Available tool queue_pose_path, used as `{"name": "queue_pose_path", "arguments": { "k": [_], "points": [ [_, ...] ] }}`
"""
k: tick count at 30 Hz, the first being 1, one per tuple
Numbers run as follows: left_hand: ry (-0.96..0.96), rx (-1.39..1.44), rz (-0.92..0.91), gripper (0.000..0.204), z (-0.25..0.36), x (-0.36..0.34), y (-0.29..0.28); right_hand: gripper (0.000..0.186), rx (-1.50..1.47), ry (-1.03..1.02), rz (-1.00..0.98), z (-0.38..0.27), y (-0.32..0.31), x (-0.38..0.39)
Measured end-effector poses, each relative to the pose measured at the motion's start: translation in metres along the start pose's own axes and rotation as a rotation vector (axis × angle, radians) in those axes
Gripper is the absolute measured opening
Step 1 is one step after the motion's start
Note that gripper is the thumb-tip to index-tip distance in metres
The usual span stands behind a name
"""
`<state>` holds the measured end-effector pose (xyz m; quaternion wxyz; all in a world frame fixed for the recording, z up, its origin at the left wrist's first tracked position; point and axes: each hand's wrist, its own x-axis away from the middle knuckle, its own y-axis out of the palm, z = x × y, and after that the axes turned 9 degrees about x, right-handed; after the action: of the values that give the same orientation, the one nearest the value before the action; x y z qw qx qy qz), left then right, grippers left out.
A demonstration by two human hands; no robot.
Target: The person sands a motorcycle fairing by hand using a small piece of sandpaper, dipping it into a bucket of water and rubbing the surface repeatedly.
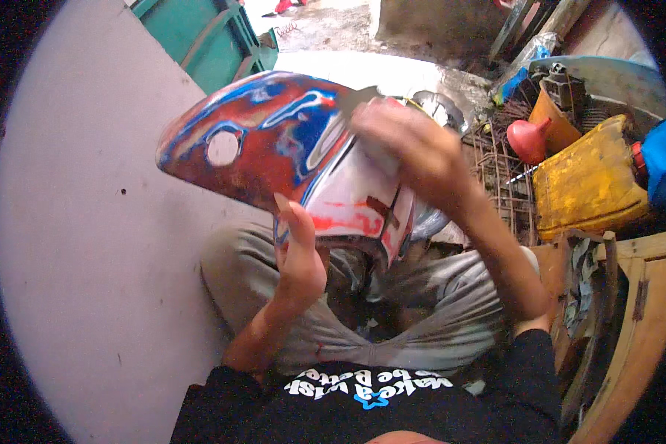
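A curved motorcycle body panel is held up in front of my lap. Its surface is worn through in swirls of red, blue and white, with a round hole near its left end. My left hand grips the lower edge, thumb up along the near side; its other fingers are mostly hidden. Across the upper right part of the panel lies my right hand, blurred by motion. Under its fingertips a dark grey flat piece that looks like sandpaper sticks out, pressed against the panel.
At the right stand a dirty yellow jerrycan, a red funnel and a rusty wire rack. A wooden frame is near my right elbow. To the left rises a pale wall, with a green panel beyond it.
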<state>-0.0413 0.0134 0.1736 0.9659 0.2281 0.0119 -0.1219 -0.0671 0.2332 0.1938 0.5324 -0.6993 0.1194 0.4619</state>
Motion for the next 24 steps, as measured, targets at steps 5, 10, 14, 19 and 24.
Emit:
{"name": "queue_pose_path", "arguments": {
  "k": [5, 10, 14, 19, 24],
  "points": [
    [-0.05, 0.191, -0.208, 0.044, -0.01, -0.001, -0.017, 0.033, -0.024, -0.095, 0.038, -0.012, 0.005, 0.0],
    [-0.184, 0.308, 0.022, 0.047, -0.008, 0.001, -0.011, 0.031, -0.005, -0.141, 0.029, -0.037, -0.005, -0.006],
    [-0.168, 0.161, 0.073, 0.041, -0.014, 0.0, -0.012, 0.032, 0.034, 0.017, 0.02, -0.003, 0.0, 0.004],
    [0.046, -0.014, -0.101, 0.054, -0.038, 0.001, -0.038, 0.029, -0.123, -0.194, -0.021, -0.046, -0.01, -0.007],
    [-0.04, -0.067, 0.036, 0.048, -0.024, -0.005, -0.017, 0.028, 0.011, 0.107, 0.0, 0.01, -0.001, -0.001]
  ]
}}
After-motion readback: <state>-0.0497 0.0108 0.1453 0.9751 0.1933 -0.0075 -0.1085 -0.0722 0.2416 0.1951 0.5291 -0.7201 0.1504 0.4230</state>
